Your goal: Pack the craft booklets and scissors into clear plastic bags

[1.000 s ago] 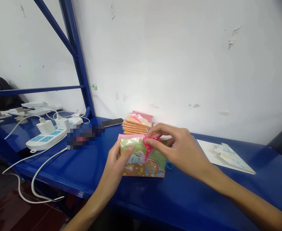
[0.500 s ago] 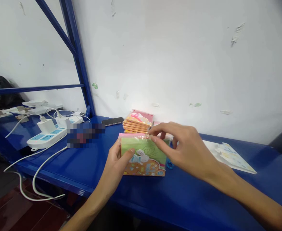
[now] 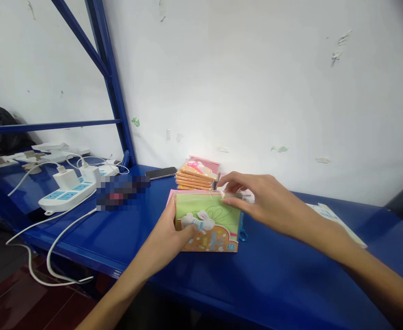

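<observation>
A flat green and orange packet (image 3: pixel 209 221) with a white rabbit printed on it lies on the blue shelf (image 3: pixel 273 279). My left hand (image 3: pixel 169 236) grips its left edge, thumb pressed on the front. My right hand (image 3: pixel 259 201) pinches the packet's top right edge with thumb and fingers. Behind it stands a stack of like packets (image 3: pixel 197 174), the top one showing pink scissors. A small blue ring (image 3: pixel 242 236) lies by the packet's right lower corner.
A black phone (image 3: pixel 160 173) lies by the wall. A white power strip (image 3: pixel 67 192) with chargers and white cables sits to the left. A printed card sheet (image 3: pixel 332 220) lies to the right, partly behind my forearm. Blue frame posts rise at the left.
The pink scissors my right hand held over the packet a second ago are gone from sight. My right hand has moved to the packet's top right edge.
</observation>
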Demonstrator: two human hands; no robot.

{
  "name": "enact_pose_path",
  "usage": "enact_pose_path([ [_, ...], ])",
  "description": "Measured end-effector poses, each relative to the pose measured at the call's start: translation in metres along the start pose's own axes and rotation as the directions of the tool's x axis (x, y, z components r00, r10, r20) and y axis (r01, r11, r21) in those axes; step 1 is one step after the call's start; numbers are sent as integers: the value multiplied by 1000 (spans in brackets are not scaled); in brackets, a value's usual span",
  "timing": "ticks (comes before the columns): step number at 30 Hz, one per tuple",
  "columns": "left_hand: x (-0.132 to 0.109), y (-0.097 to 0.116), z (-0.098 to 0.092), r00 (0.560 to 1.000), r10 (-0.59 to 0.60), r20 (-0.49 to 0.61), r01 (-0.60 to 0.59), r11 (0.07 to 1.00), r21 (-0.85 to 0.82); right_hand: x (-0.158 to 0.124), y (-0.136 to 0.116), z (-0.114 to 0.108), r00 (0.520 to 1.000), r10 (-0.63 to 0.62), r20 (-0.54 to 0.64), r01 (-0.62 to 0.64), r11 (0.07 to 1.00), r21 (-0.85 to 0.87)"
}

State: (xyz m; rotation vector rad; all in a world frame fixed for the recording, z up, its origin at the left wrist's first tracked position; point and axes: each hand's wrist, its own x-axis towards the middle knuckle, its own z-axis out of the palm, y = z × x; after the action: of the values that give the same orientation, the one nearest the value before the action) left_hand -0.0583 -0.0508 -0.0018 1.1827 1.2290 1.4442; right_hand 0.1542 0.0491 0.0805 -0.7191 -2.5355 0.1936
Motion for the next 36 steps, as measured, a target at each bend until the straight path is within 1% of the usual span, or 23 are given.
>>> enact_pose_path([
  [2, 1, 0, -5, 997, -21, 75, 21, 1000, 8, 3, 4, 0, 1000, 22, 15, -23, 997, 68],
  [4, 2, 5, -9, 993, -46, 113, 47, 999, -8, 5, 7, -2, 999, 42, 12, -44, 990, 136],
  [8, 1, 21, -13, 984, -136, 113, 148, 984, -104, 6, 13, -6, 992, 111, 52, -120, 969, 214],
  [11, 4, 26, -18, 971, -216, 102, 232, 953, -196, 6, 21, -5, 977, 148, 151, -184, 947, 265],
  [13, 8, 23, -23, 951, -292, 103, 309, 916, -257, 5, 27, -3, 962, 171, 211, -234, 916, 325],
  [15, 12, 20, -27, 915, -390, 104, 401, 854, -331, 1, 33, 0, 948, 190, 256, -283, 871, 402],
  [17, 15, 17, -29, 882, -456, 118, 461, 783, -418, -7, 38, 3, 932, 231, 278, -343, 809, 477],
  [18, 16, 17, -29, 879, -456, 137, 464, 756, -463, -13, 40, 5, 921, 264, 286, -380, 767, 517],
  [20, 15, 16, -26, 902, -388, 187, 425, 725, -543, -26, 43, 11, 890, 341, 302, -455, 653, 605],
  [22, 14, 14, -19, 924, -309, 224, 381, 708, -594, -40, 45, 18, 852, 402, 335, -512, 512, 689],
  [23, 13, 12, -15, 927, -293, 232, 374, 702, -607, -46, 46, 23, 835, 420, 355, -530, 439, 726],
  [25, 11, 8, -6, 921, -316, 227, 387, 689, -612, -54, 47, 30, 810, 438, 390, -547, 322, 773],
  [26, 10, 5, -2, 914, -343, 216, 400, 681, -613, -57, 47, 32, 804, 440, 400, -549, 290, 784],
  [27, 10, 3, 1, 906, -375, 198, 412, 671, -616, -58, 47, 34, 803, 439, 404, -549, 279, 788],
  [28, 10, 2, 4, 896, -408, 177, 423, 661, -620, -59, 47, 35, 808, 436, 397, -544, 293, 786],
  [29, 10, 0, 6, 886, -437, 153, 430, 654, -622, -59, 47, 34, 818, 430, 382, -536, 329, 777],
  [31, 12, -1, 9, 877, -468, 107, 426, 655, -624, -58, 46, 33, 846, 410, 340, -509, 434, 743],
  [33, 13, -1, 10, 880, -469, 80, 413, 670, -617, -58, 45, 31, 876, 384, 292, -469, 540, 698],
  [36, 14, 0, 11, 879, -474, 52, 411, 699, -585, -58, 46, 31, 922, 331, 200, -381, 684, 622],
])
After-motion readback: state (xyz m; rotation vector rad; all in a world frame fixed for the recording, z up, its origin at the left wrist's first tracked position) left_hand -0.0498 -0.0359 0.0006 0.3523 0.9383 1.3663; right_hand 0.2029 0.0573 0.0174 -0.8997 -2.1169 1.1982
